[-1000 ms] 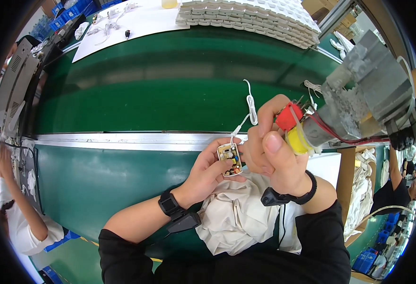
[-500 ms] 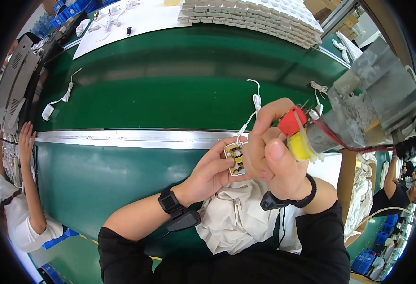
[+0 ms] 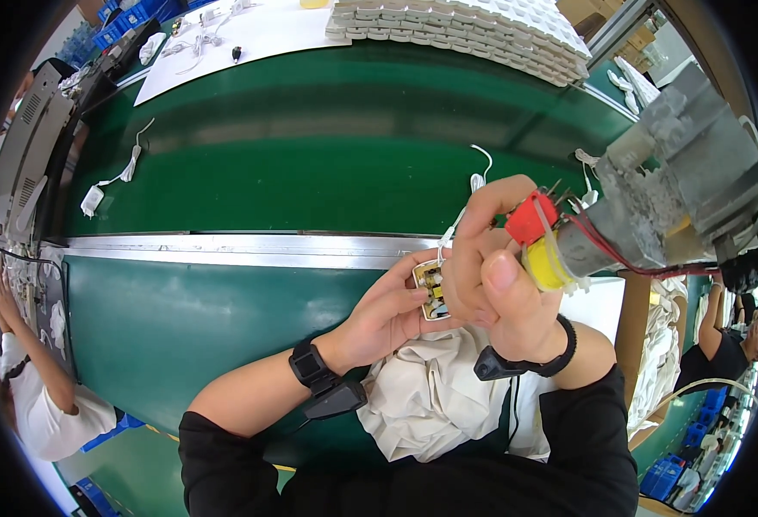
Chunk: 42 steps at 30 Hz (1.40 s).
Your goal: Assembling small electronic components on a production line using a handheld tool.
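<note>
A small white adapter [image 3: 430,289] is gripped in the left hand [image 3: 387,314], circuit side turned upward for access; the right hand [image 3: 495,280] is clenched on a red-and-yellow tool [image 3: 538,241], just right of the adapter.

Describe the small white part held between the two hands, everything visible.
The small white part is a little open plastic shell, roughly square, showing yellow and metal bits inside; finer detail is too small to tell. It is held up in front of the person's chest, above the near green table, open side toward the camera. The left hand grips it from below and the left, the right hand closes on its right side. A thin white cable runs from it up over the green belt.
</note>
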Available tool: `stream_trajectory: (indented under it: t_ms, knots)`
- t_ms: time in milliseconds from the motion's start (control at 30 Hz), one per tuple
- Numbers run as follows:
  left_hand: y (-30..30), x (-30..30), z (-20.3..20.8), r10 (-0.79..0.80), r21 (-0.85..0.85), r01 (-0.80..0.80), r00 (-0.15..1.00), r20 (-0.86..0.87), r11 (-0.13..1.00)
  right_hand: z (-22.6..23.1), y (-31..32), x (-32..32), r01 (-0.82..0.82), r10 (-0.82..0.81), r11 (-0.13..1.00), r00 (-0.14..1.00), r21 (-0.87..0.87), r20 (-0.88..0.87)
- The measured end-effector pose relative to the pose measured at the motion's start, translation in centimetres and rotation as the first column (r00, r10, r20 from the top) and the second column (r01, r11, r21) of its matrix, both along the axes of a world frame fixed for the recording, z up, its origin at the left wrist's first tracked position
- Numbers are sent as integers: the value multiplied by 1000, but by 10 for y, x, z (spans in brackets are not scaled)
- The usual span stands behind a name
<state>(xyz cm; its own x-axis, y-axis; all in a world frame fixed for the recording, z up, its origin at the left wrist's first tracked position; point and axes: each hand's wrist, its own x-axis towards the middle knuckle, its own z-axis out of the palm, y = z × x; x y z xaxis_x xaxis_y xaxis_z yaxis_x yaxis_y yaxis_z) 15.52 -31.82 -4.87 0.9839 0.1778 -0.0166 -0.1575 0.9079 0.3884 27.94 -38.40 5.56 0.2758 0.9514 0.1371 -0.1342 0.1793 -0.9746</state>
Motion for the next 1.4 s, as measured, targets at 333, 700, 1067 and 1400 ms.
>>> stream_trajectory:
  t_ms: [333,700,1067,1400]
  knots:
    - [34,39,16,206,509,-199,978,44,838,4,-2,0,-33,32,997,999,64,14]
    - [80,66,28,556,842,165,811,180,-514,13,-3,-7,-94,96,994,995,53,-36]
    - [305,-219,29,855,424,797,210,473,-431,14,0,-8,-102,106,992,993,77,-49]
    - [291,-293,30,941,522,821,51,335,-230,9,6,-4,-89,91,994,995,71,-35]
